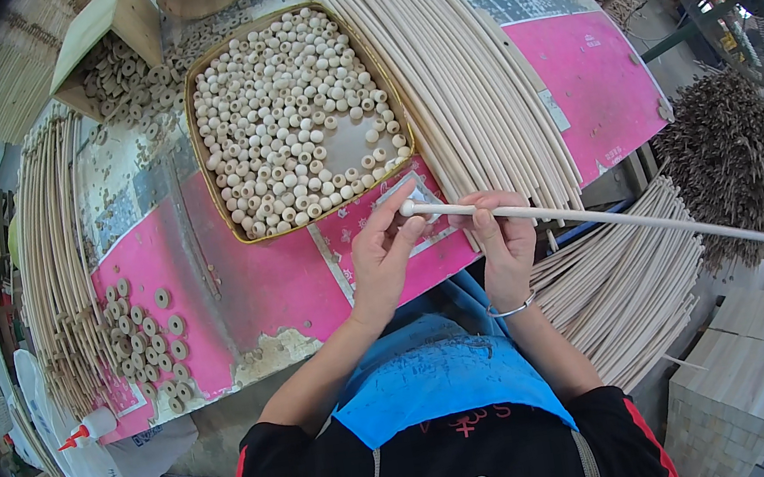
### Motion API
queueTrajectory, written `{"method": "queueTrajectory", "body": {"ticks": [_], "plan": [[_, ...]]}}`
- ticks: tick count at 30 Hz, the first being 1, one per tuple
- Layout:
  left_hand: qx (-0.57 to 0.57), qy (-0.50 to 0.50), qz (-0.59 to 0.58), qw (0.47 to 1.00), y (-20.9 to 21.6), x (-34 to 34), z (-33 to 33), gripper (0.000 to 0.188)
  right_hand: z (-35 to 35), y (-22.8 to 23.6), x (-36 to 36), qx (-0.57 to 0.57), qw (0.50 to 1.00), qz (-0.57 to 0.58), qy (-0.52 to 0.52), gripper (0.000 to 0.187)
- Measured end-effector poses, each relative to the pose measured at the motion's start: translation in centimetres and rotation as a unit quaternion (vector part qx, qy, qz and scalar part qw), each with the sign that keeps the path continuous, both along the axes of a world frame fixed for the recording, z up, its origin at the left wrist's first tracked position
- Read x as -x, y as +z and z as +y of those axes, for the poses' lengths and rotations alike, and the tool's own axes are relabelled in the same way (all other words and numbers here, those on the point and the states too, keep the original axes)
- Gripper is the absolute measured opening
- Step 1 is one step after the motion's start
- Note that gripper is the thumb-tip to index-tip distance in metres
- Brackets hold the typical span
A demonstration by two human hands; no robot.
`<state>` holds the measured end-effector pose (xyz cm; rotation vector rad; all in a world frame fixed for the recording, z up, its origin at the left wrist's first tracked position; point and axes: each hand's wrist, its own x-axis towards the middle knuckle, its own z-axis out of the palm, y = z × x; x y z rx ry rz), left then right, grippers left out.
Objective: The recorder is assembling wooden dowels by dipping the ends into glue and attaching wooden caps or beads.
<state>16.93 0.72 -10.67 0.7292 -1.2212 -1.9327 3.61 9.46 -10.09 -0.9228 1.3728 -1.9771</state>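
Note:
A long pale wooden rod [614, 218] slants from between my hands out to the right. Its left end carries a round wooden bead [408, 207]. My left hand [380, 256] is closed, the bead pinched between its thumb and forefinger. Just right of it, my right hand [506, 245] grips the rod with thumb and fingers. Beyond both hands lies a shallow yellow-rimmed tray [199, 157] full of loose wooden beads [273, 122]. Part of a small pale item behind my fingers is hidden.
Rods [455, 62] lie in a row right of the tray. Wooden rings [137, 336] and ringed rods [57, 255] are on the left, near a red-tipped glue bottle [88, 428]. More rods [619, 288] fan out below the table's right edge, beside stacked wood blocks [738, 374]. A fan [749, 1] stands far right.

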Motion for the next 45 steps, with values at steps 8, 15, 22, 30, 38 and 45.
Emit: {"method": "queueTrajectory", "body": {"ticks": [8, 15, 22, 30, 38, 45], "plan": [[-0.090, 0.019, 0.046, 0.995, 2.1, 1.7, -1.3, 0.035, 5.4, 6.0, 3.5, -0.264, 0.959, 0.084, 0.054, 0.021], [-0.013, 0.019, 0.007, 1.000, 4.2, -0.4, -5.7, 0.033, 14.7, 6.5, 11.0, -0.308, 0.710, 0.598, -0.209, 0.038], [0.098, 0.033, -0.032, 0.994, 5.3, 1.8, -7.6, 0.029, 20.0, 0.3, 10.3, -0.313, 0.829, 0.432, -0.166, 0.021], [0.219, -0.210, -0.026, 0.953, 8.6, 8.5, -8.0, 0.060, 25.7, -4.7, 7.7, -0.332, 0.905, 0.210, -0.163, 0.014], [0.604, -0.006, -0.424, 0.675, -3.7, 1.3, -32.6, 0.071, 47.1, -18.6, 13.3, -0.485, 0.588, 0.055, -0.645, 0.028], [0.519, 0.030, -0.730, 0.443, -8.2, -3.6, -37.0, 0.066, 58.9, -19.8, 22.8, -0.527, 0.555, 0.135, -0.630, 0.039]]}}
